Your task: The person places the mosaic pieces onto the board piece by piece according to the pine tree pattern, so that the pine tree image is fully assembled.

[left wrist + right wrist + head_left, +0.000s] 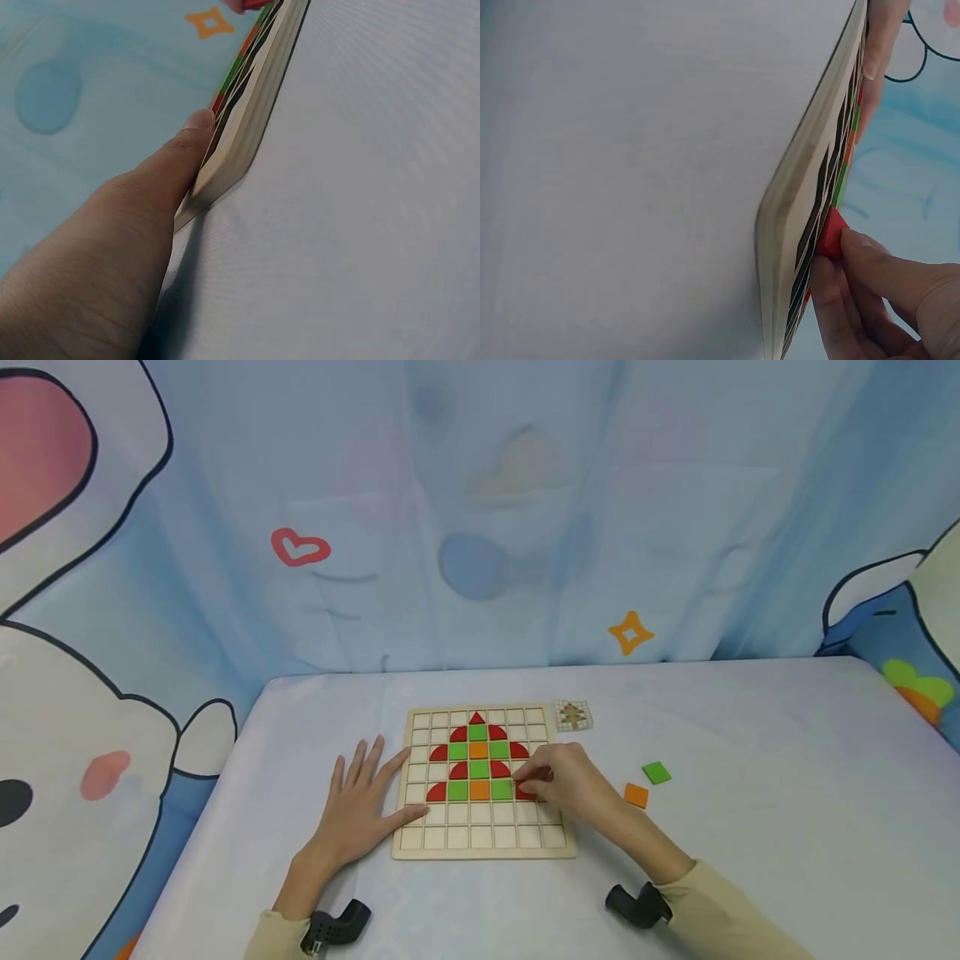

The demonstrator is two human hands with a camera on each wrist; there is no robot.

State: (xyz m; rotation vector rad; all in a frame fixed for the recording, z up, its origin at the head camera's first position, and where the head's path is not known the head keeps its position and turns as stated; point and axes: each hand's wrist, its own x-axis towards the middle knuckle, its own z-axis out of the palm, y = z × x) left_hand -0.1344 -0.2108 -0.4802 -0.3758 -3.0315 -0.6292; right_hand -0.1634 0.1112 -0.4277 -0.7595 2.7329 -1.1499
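A wooden grid board (483, 853) lies on the table, with red, green and orange tiles forming a tree shape in its squares. My left hand (363, 802) rests spread on the board's left edge, its thumb (199, 124) over the rim. With thumb and fingers, my right hand (573, 777) pinches a red quarter-circle tile (831, 234) at the right end of the lowest tiled row. In the right wrist view that tile sits tilted against the grid. The right fingers partly cover it in the head view.
A small picture card (573, 716) of a tree lies beside the board's upper right corner. Right of the board are a loose green tile (657, 772) and an orange tile (636, 795). A blue printed curtain (480, 610) hangs behind the white table (750, 735).
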